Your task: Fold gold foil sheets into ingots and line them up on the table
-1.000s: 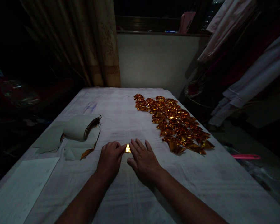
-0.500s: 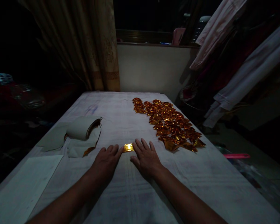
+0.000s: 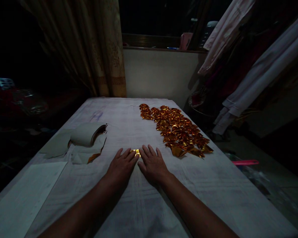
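Observation:
A small folded strip of shiny gold foil paper lies flat on the cloth-covered table, partly hidden under my fingers. My left hand rests palm down, its fingers stretched over the strip's left part. On the strip's right end lie the fingertips of my right hand, which is also flat with its fingers slightly spread. Several folded gold foil pieces are gathered in a cluster beyond my right hand. Off to the left is a curled stack of pale-backed sheets, with gold showing at a lower corner.
A large white sheet covers the table's near left. The tablecloth is pale checked fabric. A curtain hangs behind at left, and clothes hang at right. A pink handle shows beyond the table's right edge.
My left hand has slid right and onto the foil strip, covering more of it. My right hand stays at the strip's right end. The whole view has shifted slightly.

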`<action>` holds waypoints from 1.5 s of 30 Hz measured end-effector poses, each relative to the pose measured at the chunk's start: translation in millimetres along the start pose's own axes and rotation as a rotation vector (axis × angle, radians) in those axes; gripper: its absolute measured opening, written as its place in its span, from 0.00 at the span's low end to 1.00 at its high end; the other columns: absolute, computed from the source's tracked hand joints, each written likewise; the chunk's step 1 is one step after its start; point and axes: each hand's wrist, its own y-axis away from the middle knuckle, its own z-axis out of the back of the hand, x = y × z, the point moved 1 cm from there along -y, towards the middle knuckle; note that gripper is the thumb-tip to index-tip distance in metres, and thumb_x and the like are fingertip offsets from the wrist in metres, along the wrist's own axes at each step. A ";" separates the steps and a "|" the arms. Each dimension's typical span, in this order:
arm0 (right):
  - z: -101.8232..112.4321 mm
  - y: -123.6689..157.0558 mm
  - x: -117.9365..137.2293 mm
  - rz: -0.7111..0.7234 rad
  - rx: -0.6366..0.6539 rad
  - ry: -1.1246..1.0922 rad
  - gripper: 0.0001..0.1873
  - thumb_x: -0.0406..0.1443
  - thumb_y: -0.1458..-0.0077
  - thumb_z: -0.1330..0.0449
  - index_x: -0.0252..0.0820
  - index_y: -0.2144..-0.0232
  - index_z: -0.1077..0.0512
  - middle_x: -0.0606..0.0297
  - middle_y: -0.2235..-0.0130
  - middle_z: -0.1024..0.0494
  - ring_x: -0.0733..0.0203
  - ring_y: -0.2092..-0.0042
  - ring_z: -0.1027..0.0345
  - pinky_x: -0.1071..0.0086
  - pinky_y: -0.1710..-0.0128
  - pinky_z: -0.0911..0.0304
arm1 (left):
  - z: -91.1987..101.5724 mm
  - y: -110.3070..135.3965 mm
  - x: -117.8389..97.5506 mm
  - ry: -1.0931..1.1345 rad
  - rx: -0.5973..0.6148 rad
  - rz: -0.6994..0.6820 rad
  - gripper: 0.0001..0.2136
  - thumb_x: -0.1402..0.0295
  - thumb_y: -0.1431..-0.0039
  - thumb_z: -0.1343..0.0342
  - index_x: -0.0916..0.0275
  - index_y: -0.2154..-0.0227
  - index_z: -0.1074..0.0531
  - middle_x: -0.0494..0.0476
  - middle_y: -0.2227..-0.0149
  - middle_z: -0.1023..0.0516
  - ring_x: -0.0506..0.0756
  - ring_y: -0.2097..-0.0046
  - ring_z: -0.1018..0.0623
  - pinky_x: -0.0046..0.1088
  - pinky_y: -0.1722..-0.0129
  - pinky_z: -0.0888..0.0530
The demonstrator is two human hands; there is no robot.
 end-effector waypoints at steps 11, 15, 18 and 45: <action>3.5 2.2 1.6 -0.002 -0.021 -0.028 0.31 0.46 0.32 0.51 0.43 0.31 0.43 0.57 0.28 0.48 0.44 0.27 0.60 0.40 0.31 0.65 | 15.0 32.2 34.4 0.012 0.081 0.023 0.27 0.80 0.39 0.52 0.54 0.39 0.32 0.57 0.38 0.27 0.65 0.34 0.33 0.55 0.36 0.43; 3.9 1.9 2.3 -0.007 -0.032 -0.040 0.30 0.46 0.32 0.50 0.43 0.32 0.42 0.56 0.28 0.47 0.44 0.28 0.59 0.40 0.31 0.65 | 26.7 23.7 30.3 0.080 0.056 0.084 0.19 0.77 0.38 0.49 0.56 0.47 0.25 0.60 0.45 0.21 0.64 0.42 0.25 0.52 0.38 0.38; 4.2 1.7 2.8 -0.010 -0.044 -0.053 0.30 0.45 0.33 0.49 0.43 0.33 0.41 0.54 0.29 0.46 0.43 0.28 0.58 0.40 0.32 0.64 | 34.1 9.2 22.8 0.089 0.043 0.140 0.10 0.70 0.35 0.48 0.61 0.61 0.21 0.62 0.57 0.18 0.62 0.53 0.21 0.46 0.45 0.33; 6.0 -31.4 -18.3 -0.082 -0.288 -0.338 0.15 0.34 0.34 0.47 0.45 0.60 0.20 0.61 0.61 0.17 0.59 0.58 0.24 0.70 0.57 0.35 | 3.3 -18.8 40.6 0.325 -0.133 0.369 0.12 0.62 0.31 0.52 0.58 0.58 0.24 0.57 0.58 0.17 0.57 0.56 0.20 0.31 0.58 0.29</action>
